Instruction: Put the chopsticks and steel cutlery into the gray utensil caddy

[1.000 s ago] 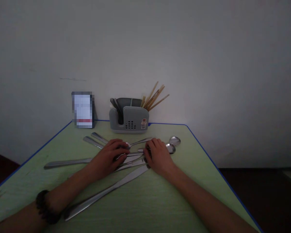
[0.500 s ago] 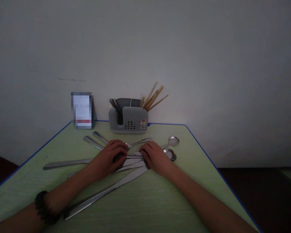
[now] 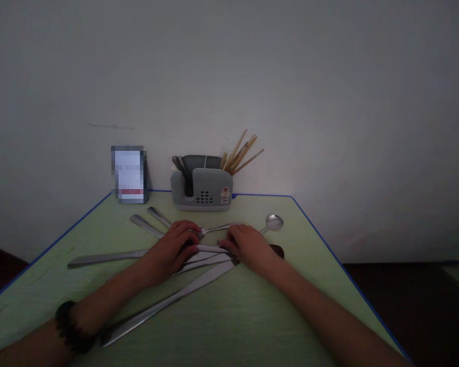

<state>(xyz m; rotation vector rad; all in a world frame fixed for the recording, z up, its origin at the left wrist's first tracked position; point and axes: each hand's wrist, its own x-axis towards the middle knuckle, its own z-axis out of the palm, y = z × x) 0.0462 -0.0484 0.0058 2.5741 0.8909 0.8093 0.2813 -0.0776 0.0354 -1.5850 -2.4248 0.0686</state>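
Observation:
A heap of steel cutlery (image 3: 208,255) lies in the middle of the green table (image 3: 237,321). My left hand (image 3: 172,251) rests on it with fingers curled down over the handles. My right hand (image 3: 249,247) is closed over the heap's right end, and a spoon bowl (image 3: 277,251) pokes out from under it. Another spoon (image 3: 274,222) lies just beyond my right hand. A long knife (image 3: 168,300) runs from the heap toward my left wrist. A long flat handle (image 3: 103,258) stretches to the left.
A grey cutlery caddy (image 3: 203,192) stands at the table's far edge against the wall, with wooden chopsticks (image 3: 241,153) in its right side. A small card (image 3: 129,175) stands left of it. Two handles (image 3: 149,223) lie behind my left hand. The blue table edge (image 3: 329,247) runs close on the right.
My right hand has slid a little left and toward me, and the spoon bowl beside it has come nearer with it. My left hand has hardly moved.

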